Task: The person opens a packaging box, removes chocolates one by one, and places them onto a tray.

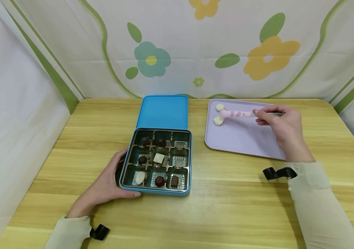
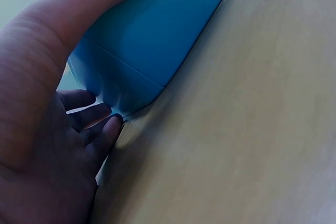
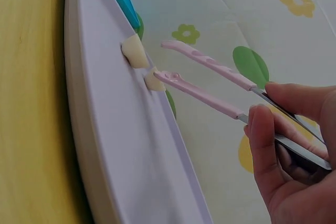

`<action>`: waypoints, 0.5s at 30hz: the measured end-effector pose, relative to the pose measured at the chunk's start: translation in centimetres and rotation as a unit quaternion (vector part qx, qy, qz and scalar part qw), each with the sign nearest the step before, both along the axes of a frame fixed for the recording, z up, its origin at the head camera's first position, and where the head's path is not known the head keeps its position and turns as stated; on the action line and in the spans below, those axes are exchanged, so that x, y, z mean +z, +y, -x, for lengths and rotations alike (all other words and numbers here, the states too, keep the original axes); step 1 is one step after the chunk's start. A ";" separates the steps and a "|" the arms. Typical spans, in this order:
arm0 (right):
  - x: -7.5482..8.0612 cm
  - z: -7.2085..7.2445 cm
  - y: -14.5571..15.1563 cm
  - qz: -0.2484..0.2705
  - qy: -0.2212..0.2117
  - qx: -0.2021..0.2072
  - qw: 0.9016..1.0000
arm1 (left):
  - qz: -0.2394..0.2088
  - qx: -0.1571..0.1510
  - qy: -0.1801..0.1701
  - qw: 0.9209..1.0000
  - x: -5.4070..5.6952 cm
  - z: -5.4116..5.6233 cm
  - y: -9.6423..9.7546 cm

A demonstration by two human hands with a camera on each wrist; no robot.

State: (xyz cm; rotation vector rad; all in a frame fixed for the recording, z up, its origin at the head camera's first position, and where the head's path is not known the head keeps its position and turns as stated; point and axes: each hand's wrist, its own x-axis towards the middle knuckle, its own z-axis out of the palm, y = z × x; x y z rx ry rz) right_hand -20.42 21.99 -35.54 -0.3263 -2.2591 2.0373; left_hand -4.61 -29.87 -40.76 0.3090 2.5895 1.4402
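Note:
My left hand holds the near-left corner of a blue chocolate tin, its thumb along the front wall and its fingers against the left side. Several dark and white chocolates sit in the tin's divided insert; two compartments at the right have none. In the right hand I grip metal tongs with pink tips. Over the far left of a lilac tray, the tongs' arms stand apart. Two white chocolates lie on the tray by the tips. Whether a tip touches one, I cannot tell.
Behind the tin lies its blue lid, partly covered by the tin. A flower-patterned curtain hangs along the back edge of the wooden table. Black wrist straps show at both sleeves.

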 end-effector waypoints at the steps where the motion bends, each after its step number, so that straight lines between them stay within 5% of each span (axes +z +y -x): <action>1: 0.1 -0.1 -0.1 -0.003 0.004 0.002 1.000 | 0.000 0.001 -0.001 1.000 0.0 0.0 0.0; 12: 1.7 -1.2 -2.0 0.049 0.088 0.054 0.993 | -0.009 0.003 -0.009 1.000 0.0 0.0 0.0; 15: 2.2 -1.7 -2.4 0.007 0.098 0.076 0.992 | -0.009 0.002 -0.010 1.000 -0.1 0.0 0.1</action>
